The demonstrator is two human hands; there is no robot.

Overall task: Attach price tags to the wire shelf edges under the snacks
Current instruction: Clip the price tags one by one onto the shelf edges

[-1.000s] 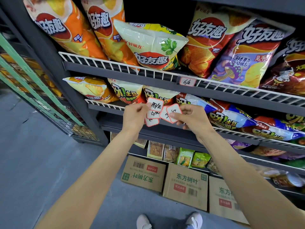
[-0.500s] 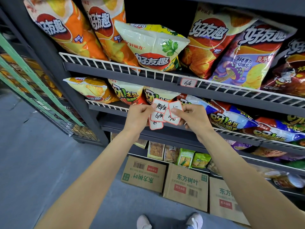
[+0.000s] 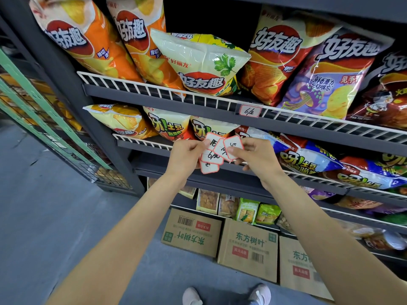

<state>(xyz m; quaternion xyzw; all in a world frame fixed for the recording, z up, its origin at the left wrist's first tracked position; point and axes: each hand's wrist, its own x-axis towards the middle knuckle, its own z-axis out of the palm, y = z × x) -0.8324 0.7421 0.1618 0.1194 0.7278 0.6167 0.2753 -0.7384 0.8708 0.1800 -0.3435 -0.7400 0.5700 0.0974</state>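
Landmark: hung tag [image 3: 250,111], marked "6", already on the upper wire edge [image 3: 141,90].

Loose tags [image 3: 214,151]: a small fan of red-bordered cards, held in front of the middle wire edge [image 3: 141,140], below and left of the hung tag. Left hand [image 3: 187,156] pinches the stack at its left side. Right hand [image 3: 256,156] pinches the top tag [image 3: 233,147] at its right side, thumb on the face; the other fingers are curled.

Orientation: the tags are short rectangles. The lower ones lie with the long axis roughly level, along the shelf run. The top tag is tilted, its upper edge leaning left. Written faces point toward the wearer.

Risks, as judgement:
- The fan overlaps; pulling the top tag may drag a second one with it, or drop some to the floor.
- The grip is on edges only, so the tag may twist and hang crooked.
- The digits are partly covered, so a price could go under the wrong snack.
- The chip bags [image 3: 167,126] overhang the middle edge and may be nudged.
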